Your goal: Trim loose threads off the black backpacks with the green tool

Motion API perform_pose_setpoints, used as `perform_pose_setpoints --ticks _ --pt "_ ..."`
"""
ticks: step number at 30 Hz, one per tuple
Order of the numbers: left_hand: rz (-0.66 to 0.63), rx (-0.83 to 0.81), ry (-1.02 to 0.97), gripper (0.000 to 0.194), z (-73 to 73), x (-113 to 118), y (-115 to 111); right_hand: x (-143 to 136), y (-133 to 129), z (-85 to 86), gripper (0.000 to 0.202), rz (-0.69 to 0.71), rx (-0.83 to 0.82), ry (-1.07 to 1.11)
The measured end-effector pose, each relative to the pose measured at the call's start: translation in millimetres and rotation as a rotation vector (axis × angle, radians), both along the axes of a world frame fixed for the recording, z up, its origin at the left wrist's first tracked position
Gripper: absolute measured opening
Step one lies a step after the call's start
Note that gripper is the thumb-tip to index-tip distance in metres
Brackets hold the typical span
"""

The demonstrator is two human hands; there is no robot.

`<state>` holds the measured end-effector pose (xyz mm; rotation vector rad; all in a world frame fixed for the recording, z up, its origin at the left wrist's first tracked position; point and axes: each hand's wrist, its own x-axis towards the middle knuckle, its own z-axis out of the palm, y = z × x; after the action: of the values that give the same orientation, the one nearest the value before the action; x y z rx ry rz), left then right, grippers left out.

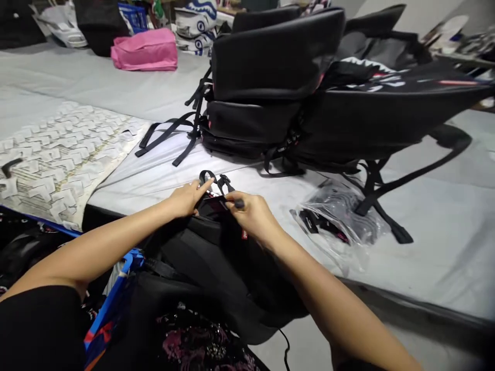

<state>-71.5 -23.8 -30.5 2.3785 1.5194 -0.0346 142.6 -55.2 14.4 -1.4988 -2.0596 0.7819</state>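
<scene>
A black backpack (216,252) with a small red label rests across my lap, its top leaning by the table edge. My left hand (187,198) grips its upper edge, with the index finger reaching out toward a black looped strap (208,175). Just beyond the fingers a black plastic buckle (224,181) stands up. A dark flat tag (216,203) with a pale edge lies between the two hands. My right hand (251,210) is closed in a pinch beside the tag, around a small dark piece that I cannot identify.
Stacked black backpacks (270,62) with dangling straps fill the table's far middle and right. A clear plastic bag (340,221) of black pieces lies right of my hands. At left is a board (65,149) covered in white folded tabs; behind it sits a pink bag (145,50).
</scene>
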Motion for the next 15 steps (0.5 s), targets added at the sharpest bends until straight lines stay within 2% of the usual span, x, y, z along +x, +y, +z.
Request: perform_pose_setpoints --ticks 3,5,8,10,12,15 --pt "0.198 0.035 -0.402 0.089 -15.8 -23.4 -19.8 -24.0 7.7 -1.8 0.028 0.072 -0.012 -0.307" --pt "0.346 -0.009 -0.552 0.084 -29.8 -38.3 -40.0 -33.5 9.7 -4.2 0.03 0.116 -0.016 -0.441" --pt "0.381 -0.122 -0.6 0.089 -47.2 -49.5 -67.9 -45.6 12.3 -10.8 0.025 0.226 -0.031 -0.571" --pt "0.398 -0.123 -0.616 0.081 -54.0 -49.2 -78.4 -52.5 15.1 -17.4 0.022 0.322 -0.061 -0.608" --pt "0.433 -0.092 -0.618 0.072 -57.6 -46.3 -81.9 -57.0 18.0 -24.3 0.022 0.379 -0.084 -0.63" --pt "0.425 -0.053 -0.61 0.069 -61.2 -43.3 -80.1 -60.8 20.2 -31.7 0.025 0.398 -0.09 -0.672"
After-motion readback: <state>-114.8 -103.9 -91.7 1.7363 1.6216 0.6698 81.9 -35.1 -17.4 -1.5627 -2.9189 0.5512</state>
